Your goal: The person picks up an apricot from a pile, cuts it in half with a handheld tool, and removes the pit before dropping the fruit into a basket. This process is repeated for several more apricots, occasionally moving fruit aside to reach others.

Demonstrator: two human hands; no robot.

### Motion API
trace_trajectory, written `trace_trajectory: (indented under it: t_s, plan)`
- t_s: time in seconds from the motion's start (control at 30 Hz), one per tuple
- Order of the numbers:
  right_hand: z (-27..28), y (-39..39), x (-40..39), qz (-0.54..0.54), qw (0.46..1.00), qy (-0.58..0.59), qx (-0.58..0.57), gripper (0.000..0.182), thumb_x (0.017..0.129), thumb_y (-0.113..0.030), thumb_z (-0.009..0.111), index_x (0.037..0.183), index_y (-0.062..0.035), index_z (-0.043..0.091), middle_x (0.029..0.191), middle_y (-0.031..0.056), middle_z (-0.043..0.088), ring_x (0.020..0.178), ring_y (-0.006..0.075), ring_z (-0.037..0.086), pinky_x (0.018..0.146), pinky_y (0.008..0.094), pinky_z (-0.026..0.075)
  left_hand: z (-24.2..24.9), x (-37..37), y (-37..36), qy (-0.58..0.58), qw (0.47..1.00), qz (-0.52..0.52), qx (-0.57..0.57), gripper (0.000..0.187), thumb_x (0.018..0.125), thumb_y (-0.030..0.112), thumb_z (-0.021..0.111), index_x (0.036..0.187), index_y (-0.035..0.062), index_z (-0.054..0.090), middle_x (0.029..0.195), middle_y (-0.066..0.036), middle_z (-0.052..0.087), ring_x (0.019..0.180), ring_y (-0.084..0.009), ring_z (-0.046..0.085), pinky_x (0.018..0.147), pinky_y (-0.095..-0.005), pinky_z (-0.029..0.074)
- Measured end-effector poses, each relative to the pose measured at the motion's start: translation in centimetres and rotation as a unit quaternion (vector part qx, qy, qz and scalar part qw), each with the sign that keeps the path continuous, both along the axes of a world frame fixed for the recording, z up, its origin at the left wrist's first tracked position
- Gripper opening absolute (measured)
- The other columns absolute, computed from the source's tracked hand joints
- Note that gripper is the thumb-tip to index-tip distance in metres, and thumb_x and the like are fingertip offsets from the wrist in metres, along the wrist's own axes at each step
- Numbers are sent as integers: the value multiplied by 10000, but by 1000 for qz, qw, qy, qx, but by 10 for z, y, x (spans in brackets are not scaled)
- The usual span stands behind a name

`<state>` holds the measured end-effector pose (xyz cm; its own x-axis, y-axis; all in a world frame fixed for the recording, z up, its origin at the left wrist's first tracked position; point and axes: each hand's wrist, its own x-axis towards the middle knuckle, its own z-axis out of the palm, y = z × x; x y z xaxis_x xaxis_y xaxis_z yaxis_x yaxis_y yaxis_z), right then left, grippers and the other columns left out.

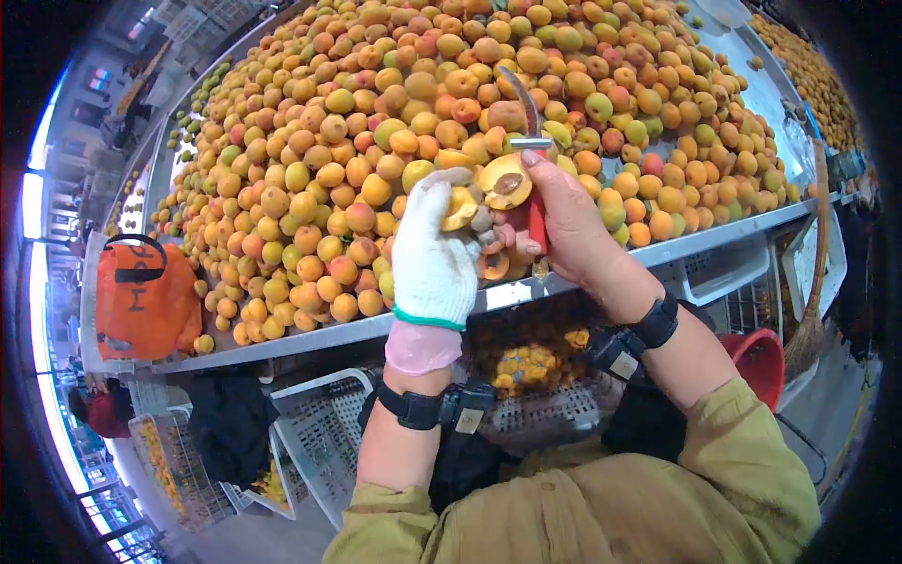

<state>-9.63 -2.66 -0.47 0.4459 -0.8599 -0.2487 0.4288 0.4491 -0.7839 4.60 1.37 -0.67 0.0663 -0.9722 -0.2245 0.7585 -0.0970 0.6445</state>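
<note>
Wearing a white knitted glove with a green cuff, my left hand [435, 249] has its fingers closed on a yellow apricot half [459, 209]. My bare right hand [570, 221] grips the red handle [536, 218] of a curved-blade knife [522, 99], whose blade points up and away. Between the hands is another apricot half [505, 182], cut face up with the brown pit in it, against the right fingers. The two hands are close together over the front edge of the fruit pile. The gloved fingertips are partly hidden by fruit.
Many apricots [310, 179] are heaped on a metal table [329, 343]. An orange bag [146, 303] lies at its left end. Below are a crate of cut fruit [540, 414], a white crate [324, 437] and a red bucket [759, 362]. A broom [806, 343] leans at right.
</note>
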Motion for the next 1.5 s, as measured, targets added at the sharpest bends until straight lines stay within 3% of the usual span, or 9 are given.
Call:
trace_trajectory:
  t_s: [0.13,0.43,0.77,0.83,0.9,0.97,1.13,1.2,1.5]
  plan:
    - [-6,-4,-3,19,994,-93,49,398,976,-434,384,929,-60,513,706,87,586,504,136,566,353,207,365,-2,9,3,96,995,17,38,293,942,254,508,1110,17,555,964,-118,602,771,-212,583,659,-339,501]
    - [-12,-27,9,35,996,82,17,330,981,-376,437,1058,-62,503,880,137,653,620,149,646,418,208,448,6,22,19,99,989,35,103,396,959,413,433,1045,60,588,916,-99,620,674,-195,563,610,-352,474]
    - [5,-25,2,-66,920,326,-206,233,947,-296,520,956,-68,570,616,3,542,432,71,478,386,219,371,-24,-29,84,-154,944,-285,65,418,980,379,382,1019,31,609,862,-97,626,736,-154,596,622,-303,503]
    - [8,-22,-5,-78,883,360,-289,226,947,-291,526,947,-72,583,603,-4,515,436,73,459,395,224,355,-55,-42,93,-362,893,-265,-19,391,928,372,460,1041,32,616,879,-132,617,828,-234,612,699,-381,505]
    - [5,-22,-9,-86,895,344,-271,208,948,-275,535,972,-76,588,609,-18,496,455,54,442,403,208,342,-57,-50,105,-593,749,-288,-70,441,863,383,529,1124,33,582,1031,-179,598,1000,-335,578,836,-451,465]
    - [-2,-23,-20,-97,890,346,-281,198,950,-262,540,988,-75,592,616,-32,479,466,40,416,402,199,318,-23,-38,128,-701,651,-286,-48,536,839,399,553,1225,30,514,1212,-219,529,1126,-395,507,935,-473,413]
    - [12,-7,-35,-146,888,324,-292,254,948,-263,545,1099,-68,608,624,-39,459,465,26,368,399,191,273,43,50,222,-551,766,-301,-135,535,910,410,513,1304,49,487,1314,-182,505,1226,-333,476,1038,-381,368]
    - [4,0,-50,-145,906,290,-272,210,951,-282,541,959,-80,598,595,-43,442,442,35,359,390,190,255,103,115,280,-504,807,-305,-39,462,931,323,519,1301,47,506,1248,-143,570,1193,-254,517,1021,-359,387]
    - [-23,77,-119,5,821,463,-335,197,943,-218,546,835,-55,533,568,-6,460,430,66,427,382,215,318,308,317,557,-686,659,180,250,469,976,385,417,1239,21,552,1211,-72,583,1116,-180,543,957,-333,407]
